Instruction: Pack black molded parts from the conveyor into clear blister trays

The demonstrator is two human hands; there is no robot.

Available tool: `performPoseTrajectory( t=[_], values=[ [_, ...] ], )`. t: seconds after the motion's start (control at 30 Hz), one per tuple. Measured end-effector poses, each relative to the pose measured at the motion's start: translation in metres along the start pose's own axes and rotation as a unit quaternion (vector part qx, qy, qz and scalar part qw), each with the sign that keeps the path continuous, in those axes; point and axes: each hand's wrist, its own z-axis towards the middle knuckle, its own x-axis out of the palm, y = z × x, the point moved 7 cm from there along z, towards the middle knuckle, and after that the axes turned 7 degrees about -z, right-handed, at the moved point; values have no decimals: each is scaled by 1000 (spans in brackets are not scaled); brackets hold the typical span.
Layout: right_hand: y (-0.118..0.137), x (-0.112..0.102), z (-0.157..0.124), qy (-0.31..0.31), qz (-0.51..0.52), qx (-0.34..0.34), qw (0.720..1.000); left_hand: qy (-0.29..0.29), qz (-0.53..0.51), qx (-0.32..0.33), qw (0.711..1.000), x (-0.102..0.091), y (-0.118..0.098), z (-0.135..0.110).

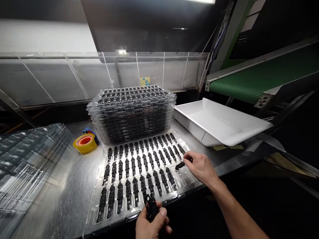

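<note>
A clear plastic tray (99,172) lies flat on the metal table, its rows of pockets filled with several small black plastic parts (136,166). At the tray's right side my right hand (200,166) pinches one black part (179,165) just above the pockets. My left hand (151,225), at the tray's near edge, is closed round a small bunch of black parts (151,205). Directly behind the tray stands a tall stack of filled trays (132,113).
A white bin (219,122) sits tilted at the right, below a green conveyor belt (261,79). A yellow tape roll (85,143) lies left of the stack. Empty clear trays (25,162) are piled at far left. A clear acrylic screen (74,76) backs the table.
</note>
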Motion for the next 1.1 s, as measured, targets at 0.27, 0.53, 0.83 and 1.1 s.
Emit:
performPoseTrajectory(
  t=[0.27,0.53,0.83,1.1],
  values=[
    [-7,35,-37,67,-79,44,994,19,-1,-2,1000,4,7,-4],
    [8,48,-32,73,-117,38,990,22,-37,-7,999,-4,2,-5],
    [1,37,-46,28,-32,-20,999,36,-136,-39,989,0,-3,-9],
    [16,101,-152,291,355,37,888,74,-165,-18,983,23,13,-17]
  ],
)
